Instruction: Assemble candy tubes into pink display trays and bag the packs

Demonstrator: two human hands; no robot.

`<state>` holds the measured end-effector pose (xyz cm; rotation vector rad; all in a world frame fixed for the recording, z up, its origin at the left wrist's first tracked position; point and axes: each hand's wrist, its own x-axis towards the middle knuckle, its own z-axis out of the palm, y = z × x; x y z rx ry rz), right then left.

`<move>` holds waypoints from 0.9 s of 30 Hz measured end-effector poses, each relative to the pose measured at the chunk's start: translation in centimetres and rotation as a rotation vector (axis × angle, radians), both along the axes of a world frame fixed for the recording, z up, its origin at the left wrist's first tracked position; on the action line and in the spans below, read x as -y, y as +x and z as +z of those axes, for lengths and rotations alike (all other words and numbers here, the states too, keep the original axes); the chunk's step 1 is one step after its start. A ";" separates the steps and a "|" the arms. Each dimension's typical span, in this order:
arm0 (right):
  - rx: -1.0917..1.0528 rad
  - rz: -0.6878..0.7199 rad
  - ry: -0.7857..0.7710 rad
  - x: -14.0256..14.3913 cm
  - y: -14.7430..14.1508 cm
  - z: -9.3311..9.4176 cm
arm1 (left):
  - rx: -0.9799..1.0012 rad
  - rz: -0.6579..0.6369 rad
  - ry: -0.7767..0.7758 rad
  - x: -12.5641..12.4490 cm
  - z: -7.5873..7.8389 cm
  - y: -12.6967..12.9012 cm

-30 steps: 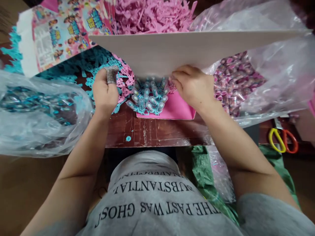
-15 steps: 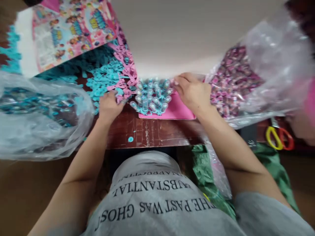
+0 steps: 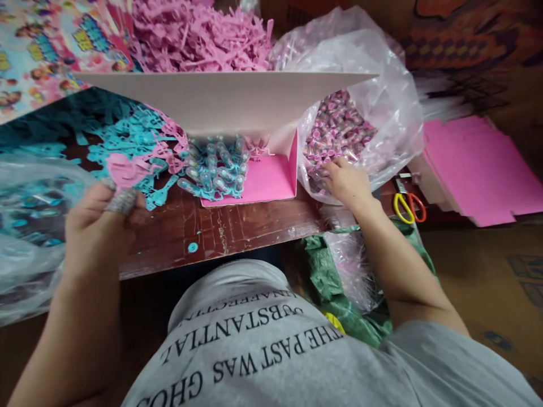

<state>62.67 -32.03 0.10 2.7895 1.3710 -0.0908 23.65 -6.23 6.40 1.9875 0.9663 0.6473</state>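
My left hand (image 3: pixel 102 226) pinches a pink plastic piece with a heart-shaped end (image 3: pixel 125 170), raised in front of the teal plastic pieces (image 3: pixel 123 133). At the mouth of a clear plastic bag (image 3: pixel 388 121), my right hand (image 3: pixel 351 183) has its fingers bent in against small pink-ended tubes (image 3: pixel 339 121); what its fingertips hold is hidden. Between the hands stands a pink-lined box (image 3: pixel 271 178) with a tall white panel (image 3: pixel 237 93). Clear-tubed teal pieces (image 3: pixel 218 167) fill its left side. Pink pieces (image 3: pixel 257 146) sit at the back, beside them.
A pink heap (image 3: pixel 203 37) lies behind the panel. On the left are a printed carton (image 3: pixel 55 53) and a bag of teal items (image 3: pixel 34 209). Scissors (image 3: pixel 409 207) and stacked pink card (image 3: pixel 483 167) lie right. A teal disc (image 3: pixel 193 247) rests near the table edge.
My left hand has come up and left from the pile with the pink piece. My right hand has left the box for the bag of tubes. The view has shifted right.
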 end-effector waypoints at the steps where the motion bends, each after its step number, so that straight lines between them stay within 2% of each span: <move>1: -0.014 -0.018 0.003 0.1 0.0 -0.2 | 0.070 -0.009 -0.132 1.2 0.2 -0.2; 3: -0.033 -0.046 0.095 0.7 -0.2 0.0 | 0.176 0.003 -0.381 3.4 0.0 -0.4; 4: -0.047 -0.038 0.189 1.2 -0.6 0.4 | 0.159 -0.016 -0.457 4.4 -0.4 -0.3; 7: -0.214 0.103 0.517 2.3 -3.4 2.0 | -0.003 -0.189 -0.520 7.0 -2.0 0.9; 9: -0.434 0.284 0.625 2.5 -6.2 2.9 | -0.093 -0.375 -0.545 8.5 -3.1 2.6; 11: -0.615 0.467 0.656 2.0 -8.6 3.3 | -0.105 -0.495 -0.582 9.6 -3.7 4.6; 13: -0.699 0.575 0.681 1.4 -10.0 3.2 | -0.108 -0.538 -0.581 10.3 -3.7 6.3; 18: -0.723 0.518 0.714 0.9 -9.6 2.5 | -0.161 -0.618 -0.381 9.8 -2.5 8.1; 23: -0.750 0.462 0.736 0.9 -8.7 2.8 | -0.181 -0.653 -0.460 9.1 -2.1 8.8; 27: -0.751 0.533 0.703 0.8 -8.6 3.1 | -0.138 -0.663 -0.338 9.2 -2.0 9.7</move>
